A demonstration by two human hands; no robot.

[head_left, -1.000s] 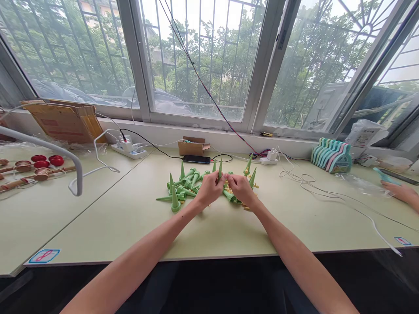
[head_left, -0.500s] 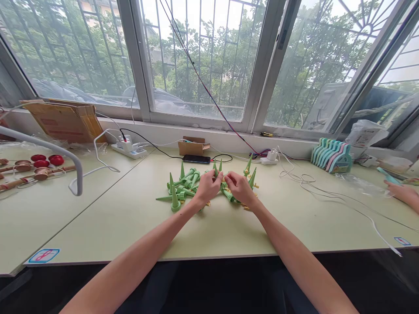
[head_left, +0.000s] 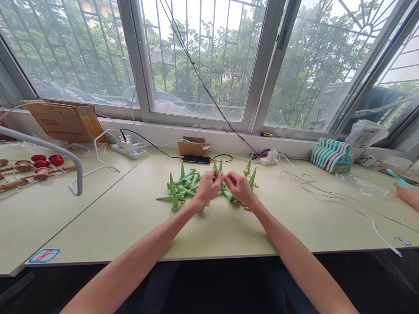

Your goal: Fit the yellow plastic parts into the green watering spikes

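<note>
My left hand (head_left: pixel 209 187) is closed around a green plant-watering spike (head_left: pixel 216 171), its tip pointing up above the fingers. Close beside it, my right hand (head_left: pixel 241 188) is pinched, fingertips almost touching the left ones; whatever they hold is hidden or too small to name. Behind the hands another green spike (head_left: pixel 220 164) stands upright. A heap of green spikes (head_left: pixel 188 185) lies to the left, with one upright spike (head_left: pixel 175 200) at its front. Yellow valve pieces (head_left: pixel 255 186) and more upright green spikes (head_left: pixel 252 178) are by my right hand.
Behind the heap are a black phone (head_left: pixel 196 159) and a small cardboard box (head_left: pixel 193 147). White cables (head_left: pixel 304 179) cross the table on the right, near a row of pastel hangers (head_left: pixel 331 156). Another person's hand (head_left: pixel 406 192) holds something light blue. Wooden toys (head_left: pixel 42 173) lie left.
My hands have drawn slightly apart, and the spike in my left hand has shifted a little left. The other person's hand moved right.
</note>
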